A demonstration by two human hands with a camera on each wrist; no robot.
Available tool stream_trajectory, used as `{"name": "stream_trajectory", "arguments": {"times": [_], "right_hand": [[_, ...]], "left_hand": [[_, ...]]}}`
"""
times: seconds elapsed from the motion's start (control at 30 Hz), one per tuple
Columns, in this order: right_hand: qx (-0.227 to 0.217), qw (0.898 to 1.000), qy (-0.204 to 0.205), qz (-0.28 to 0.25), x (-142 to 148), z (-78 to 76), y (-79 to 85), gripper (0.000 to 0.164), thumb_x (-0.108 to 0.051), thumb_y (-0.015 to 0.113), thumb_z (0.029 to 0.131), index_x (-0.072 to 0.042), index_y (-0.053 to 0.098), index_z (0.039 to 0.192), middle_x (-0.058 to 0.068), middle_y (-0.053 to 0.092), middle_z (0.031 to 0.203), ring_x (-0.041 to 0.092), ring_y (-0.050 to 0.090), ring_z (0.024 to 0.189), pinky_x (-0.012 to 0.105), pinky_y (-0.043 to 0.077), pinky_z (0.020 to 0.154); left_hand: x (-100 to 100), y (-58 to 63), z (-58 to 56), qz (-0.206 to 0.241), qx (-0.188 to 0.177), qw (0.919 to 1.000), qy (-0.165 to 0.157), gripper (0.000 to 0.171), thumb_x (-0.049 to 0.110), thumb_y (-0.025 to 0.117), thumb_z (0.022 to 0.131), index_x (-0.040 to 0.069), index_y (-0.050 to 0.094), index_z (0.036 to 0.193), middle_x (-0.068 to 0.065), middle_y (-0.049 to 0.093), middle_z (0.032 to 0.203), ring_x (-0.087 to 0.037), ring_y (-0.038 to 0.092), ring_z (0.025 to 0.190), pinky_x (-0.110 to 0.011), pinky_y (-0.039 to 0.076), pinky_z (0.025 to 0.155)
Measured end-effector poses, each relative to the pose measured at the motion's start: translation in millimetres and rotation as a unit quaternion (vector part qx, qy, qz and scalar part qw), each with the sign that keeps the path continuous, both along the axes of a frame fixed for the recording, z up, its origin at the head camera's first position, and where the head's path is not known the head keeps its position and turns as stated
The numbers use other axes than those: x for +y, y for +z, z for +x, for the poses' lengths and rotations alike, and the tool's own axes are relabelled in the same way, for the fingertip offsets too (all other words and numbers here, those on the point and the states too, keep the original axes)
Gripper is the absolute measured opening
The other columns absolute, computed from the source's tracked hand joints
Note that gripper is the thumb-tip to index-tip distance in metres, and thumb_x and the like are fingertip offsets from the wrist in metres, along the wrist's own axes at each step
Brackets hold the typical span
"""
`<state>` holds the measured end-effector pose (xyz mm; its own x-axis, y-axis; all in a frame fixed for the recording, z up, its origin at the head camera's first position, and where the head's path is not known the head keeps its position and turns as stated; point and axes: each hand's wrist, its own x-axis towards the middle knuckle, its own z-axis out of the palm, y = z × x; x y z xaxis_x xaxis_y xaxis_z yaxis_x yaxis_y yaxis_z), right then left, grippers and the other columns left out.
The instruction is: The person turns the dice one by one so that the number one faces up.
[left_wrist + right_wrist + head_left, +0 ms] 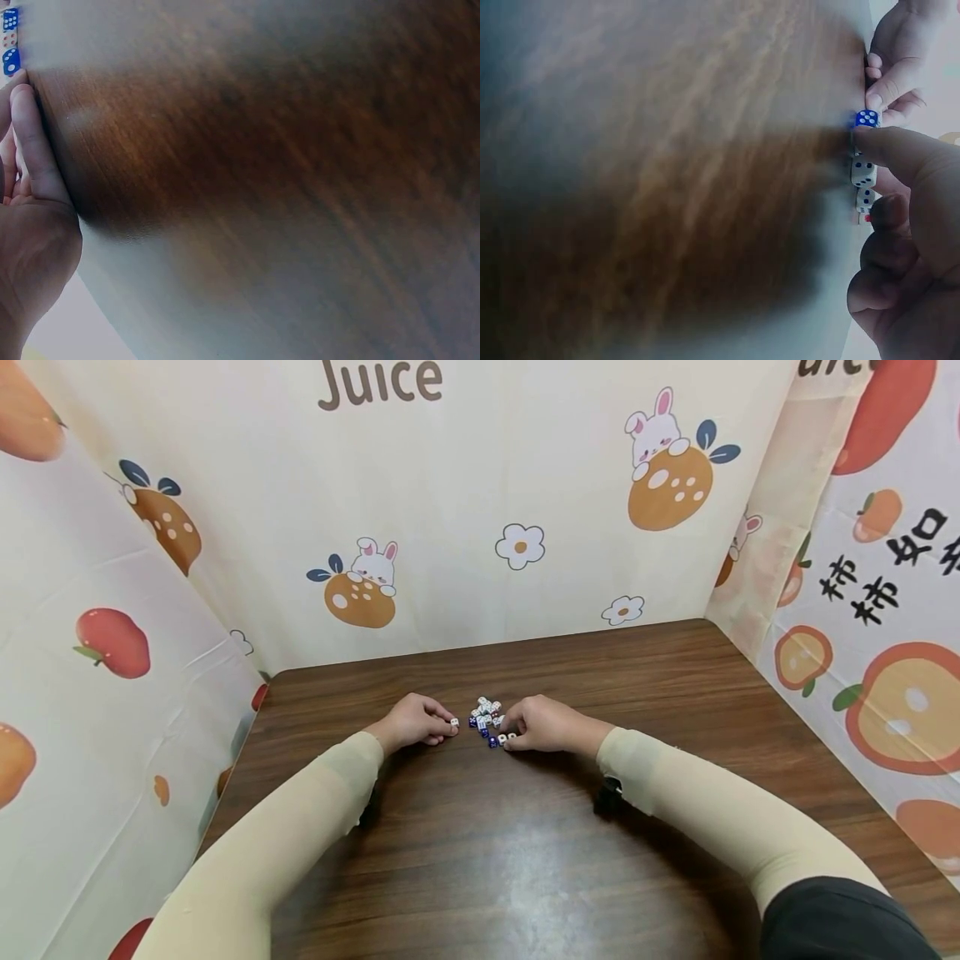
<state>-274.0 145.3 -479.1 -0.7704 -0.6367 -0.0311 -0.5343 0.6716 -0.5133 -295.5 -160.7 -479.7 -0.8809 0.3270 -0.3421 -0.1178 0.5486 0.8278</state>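
Note:
My left hand [417, 721] pinches a white die [454, 722] at its fingertips, left of the dice cluster; in the left wrist view the hand's edge rests along the table. My right hand [551, 724] curls in from the other side, thumb and forefinger around a white die [512, 737]. In the right wrist view, its thumb [889, 150] partly covers the dice, with a blue die [867, 118] above and a white die [864, 172] below. A loose cluster of white dice [484, 706] lies between the hands, with blue dice [492, 742] at the near edge.
The brown wooden table [480, 827] extends toward the front. A cream patterned cloth [465, 468] hangs along its back edge, with similar cloths at both sides. Blue and white dice [10, 61] show at the left wrist view's corner.

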Motion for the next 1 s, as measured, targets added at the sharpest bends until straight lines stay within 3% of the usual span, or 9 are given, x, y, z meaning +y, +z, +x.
{"name": "stream_trajectory", "arguments": {"times": [0.37,0.7,1.0], "right_hand": [[0.002,1.000,-0.017,0.003,-6.0,4.6,-0.2,0.004,-0.024,0.087,0.098,-0.020,0.087,0.099,-0.013,0.060,0.069,0.001,0.052,0.065,0.022,0.044,0.061],[-0.004,1.000,-0.012,-0.003,-5.5,4.8,-0.3,0.004,-0.023,0.086,0.098,-0.021,0.087,0.101,-0.013,0.060,0.068,0.000,0.051,0.062,0.021,0.042,0.059],[-0.013,1.000,-0.020,0.012,2.9,1.9,2.9,0.016,-0.026,0.088,0.098,-0.017,0.086,0.112,-0.010,0.061,0.070,0.003,0.052,0.064,0.023,0.044,0.062]], "left_hand": [[0.5,2.1,0.9,0.002,0.000,1.0000,-0.001,0.022,0.014,0.093,0.096,0.002,0.086,0.114,-0.004,0.083,0.094,-0.007,0.070,0.073,-0.023,0.065,0.068],[-1.0,0.2,-0.5,0.000,-0.001,1.0000,0.001,0.022,0.014,0.093,0.096,0.003,0.087,0.113,-0.004,0.083,0.094,-0.007,0.070,0.074,-0.023,0.065,0.068],[-0.2,-0.6,-0.3,0.002,0.001,1.0000,-0.003,0.019,0.013,0.092,0.097,0.003,0.087,0.112,-0.002,0.082,0.092,-0.007,0.070,0.073,-0.023,0.065,0.067]]}}
